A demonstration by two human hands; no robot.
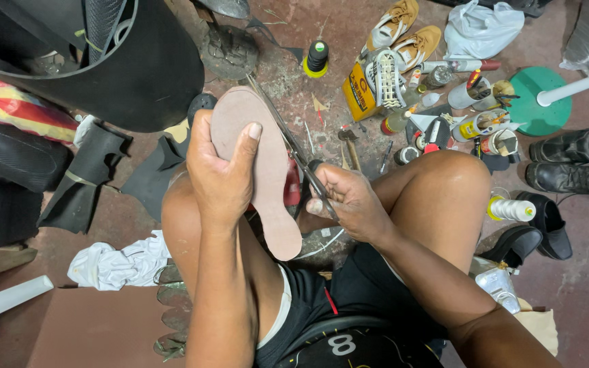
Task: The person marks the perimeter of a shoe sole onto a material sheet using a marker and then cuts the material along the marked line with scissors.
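Item under work: a flat pinkish-brown sole blank, shoe-shaped, held upright over the person's left knee, well above the floor. The left hand clasps it from the left edge, fingers wrapped behind and the thumb pressed flat on the near face. The right hand is closed round the handles of a pair of long scissors; the blades run up along the blank's right edge, touching or nearly touching it. Whether the blades are parted cannot be told.

Seated person: bare knees, black shorts.

Containers noted on the red-brown floor:
- Large black tub, upper left, holding rolled dark sheet material; further contents unclear.
- Several small open tins and cups beyond the right knee, with brushes or sticks standing in them; the liquid contents cannot be made out.
- Yellow rectangular can, closed, just beside a white mesh shoe.
- White plastic bag, top right, knotted, contents hidden.
- Small clear bottles near the tins; contents cannot be told.

Other items: black thread spool on a yellow base; white thread spool beside the right knee; two tan shoes; black boots at the right edge; a hammer on the floor between the knees; black rubber offcuts at the left; a crumpled white cloth; a green round base with a white pole.
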